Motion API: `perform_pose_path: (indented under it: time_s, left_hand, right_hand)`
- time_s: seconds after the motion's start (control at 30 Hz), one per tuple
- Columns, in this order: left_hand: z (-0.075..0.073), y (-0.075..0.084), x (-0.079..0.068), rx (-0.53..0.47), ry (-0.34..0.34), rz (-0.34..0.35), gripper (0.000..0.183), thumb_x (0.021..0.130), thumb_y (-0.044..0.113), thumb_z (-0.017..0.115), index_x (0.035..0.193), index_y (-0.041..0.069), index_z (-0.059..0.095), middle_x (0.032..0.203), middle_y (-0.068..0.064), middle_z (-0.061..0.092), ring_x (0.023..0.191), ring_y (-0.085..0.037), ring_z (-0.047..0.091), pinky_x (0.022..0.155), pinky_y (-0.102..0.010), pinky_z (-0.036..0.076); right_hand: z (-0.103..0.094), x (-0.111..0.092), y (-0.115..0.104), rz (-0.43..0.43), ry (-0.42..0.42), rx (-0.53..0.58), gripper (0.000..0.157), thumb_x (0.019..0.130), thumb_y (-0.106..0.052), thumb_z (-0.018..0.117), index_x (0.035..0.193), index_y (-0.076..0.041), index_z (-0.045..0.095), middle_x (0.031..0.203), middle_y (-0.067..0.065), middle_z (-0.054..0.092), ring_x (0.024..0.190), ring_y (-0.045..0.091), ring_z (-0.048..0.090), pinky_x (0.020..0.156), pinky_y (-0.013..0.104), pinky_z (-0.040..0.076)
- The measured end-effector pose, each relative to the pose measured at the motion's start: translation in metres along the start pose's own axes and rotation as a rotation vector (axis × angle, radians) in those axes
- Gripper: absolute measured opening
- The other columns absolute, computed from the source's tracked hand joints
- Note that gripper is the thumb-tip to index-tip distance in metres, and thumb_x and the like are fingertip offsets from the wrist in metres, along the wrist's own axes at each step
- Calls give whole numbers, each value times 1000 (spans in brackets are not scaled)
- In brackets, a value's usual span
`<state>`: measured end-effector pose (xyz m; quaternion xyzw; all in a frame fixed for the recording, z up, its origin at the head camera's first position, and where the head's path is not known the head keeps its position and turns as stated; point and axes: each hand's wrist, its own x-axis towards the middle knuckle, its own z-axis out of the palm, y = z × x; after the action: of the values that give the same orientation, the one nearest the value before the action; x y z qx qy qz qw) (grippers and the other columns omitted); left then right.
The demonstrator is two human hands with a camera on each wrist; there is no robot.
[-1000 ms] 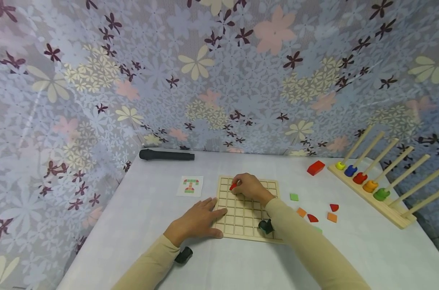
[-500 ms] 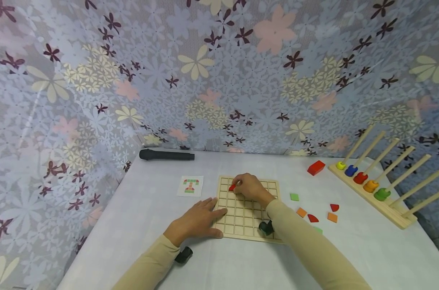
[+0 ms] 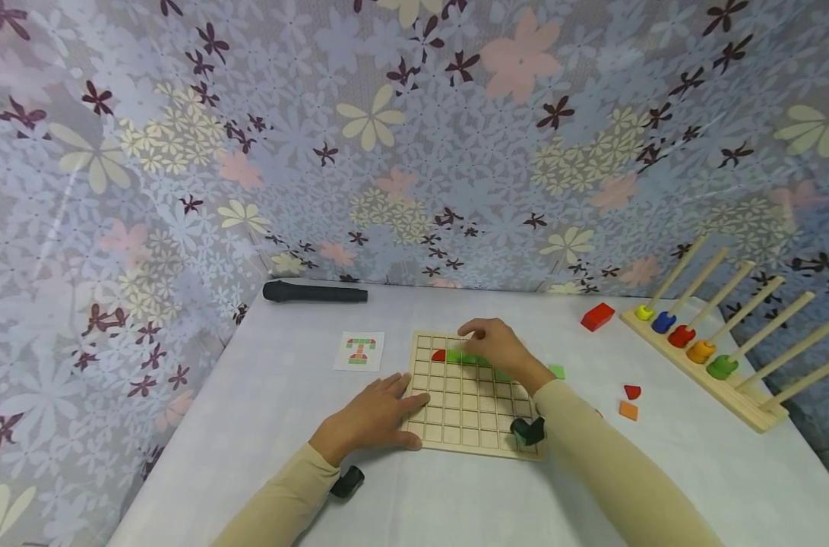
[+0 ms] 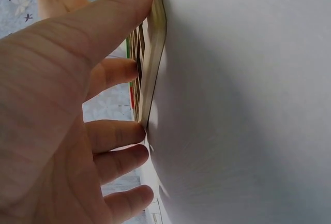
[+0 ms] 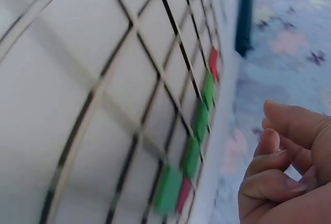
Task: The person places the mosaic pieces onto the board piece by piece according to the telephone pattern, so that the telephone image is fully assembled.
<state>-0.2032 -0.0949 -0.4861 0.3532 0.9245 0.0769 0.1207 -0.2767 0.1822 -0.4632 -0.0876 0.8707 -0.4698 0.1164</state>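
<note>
A wooden grid board [image 3: 469, 418] lies flat on the table. My left hand [image 3: 376, 414] rests at its left edge, fingers spread; in the left wrist view the thumb [image 4: 111, 19] reaches over the wooden rim. Above the upper part of the board is my right hand [image 3: 499, 349], fingers loosely bent and holding nothing. A red quarter-circle tile [image 3: 438, 355] sits in an upper cell with green square tiles [image 3: 467, 359] in a row beside it. The right wrist view also shows another green square [image 5: 168, 190] and a dark red tile [image 5: 183, 195] at the row's near end.
A printed pattern card [image 3: 359, 352] lies left of the board, a black microphone [image 3: 314, 292] behind it. To the right are a green square [image 3: 557, 371], a red quarter-circle [image 3: 632, 392], an orange square [image 3: 628, 410], a red block [image 3: 597, 316] and a peg stand [image 3: 701, 368] with coloured rings.
My right hand has let go of the red quarter-circle tile in its cell and moved up and right, uncovering the green row. The left hand has stayed in place.
</note>
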Motion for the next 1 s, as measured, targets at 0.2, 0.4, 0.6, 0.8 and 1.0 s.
perform_pose_path:
  time_s: [0.2, 0.4, 0.6, 0.8, 1.0]
  left_hand:
    - [-3, 5, 0, 39, 14, 0, 76, 88, 62, 69, 154, 28, 48, 162, -17, 36, 151, -35, 32, 119, -57, 30]
    - [-5, 6, -2, 76, 36, 1, 76, 88, 63, 69, 153, 27, 50, 161, -17, 39, 150, -36, 34, 118, -60, 30]
    - [-3, 5, -4, 68, 43, 9, 76, 87, 62, 70, 152, 27, 50, 160, -17, 40, 149, -38, 35, 117, -60, 31]
    - [-3, 6, -5, 56, 37, -5, 76, 88, 62, 70, 153, 29, 49, 162, -17, 37, 149, -40, 33, 119, -59, 29]
    - [-1, 4, -4, 40, 39, 1, 76, 88, 62, 69, 153, 29, 49, 162, -17, 36, 150, -41, 32, 119, -59, 27]
  right_hand:
    - [-47, -39, 22, 40, 82, 71, 46, 98, -16, 68, 141, -2, 57, 94, 10, 57, 71, 21, 46, 65, 37, 43]
    - [-87, -78, 42, 97, 193, 81, 51, 99, -22, 68, 144, -4, 54, 100, 11, 55, 66, 18, 43, 56, 32, 40]
    - [-122, -110, 61, 148, 280, 111, 59, 99, -29, 69, 149, -6, 47, 101, 7, 53, 54, 14, 35, 49, 35, 37]
    - [-151, -140, 89, 158, 313, 137, 63, 98, -36, 69, 151, -13, 43, 102, -4, 52, 65, 18, 43, 54, 34, 39]
    - [-167, -162, 121, 189, 274, 95, 70, 98, -38, 69, 157, -19, 35, 115, -12, 51, 83, 18, 53, 60, 33, 44]
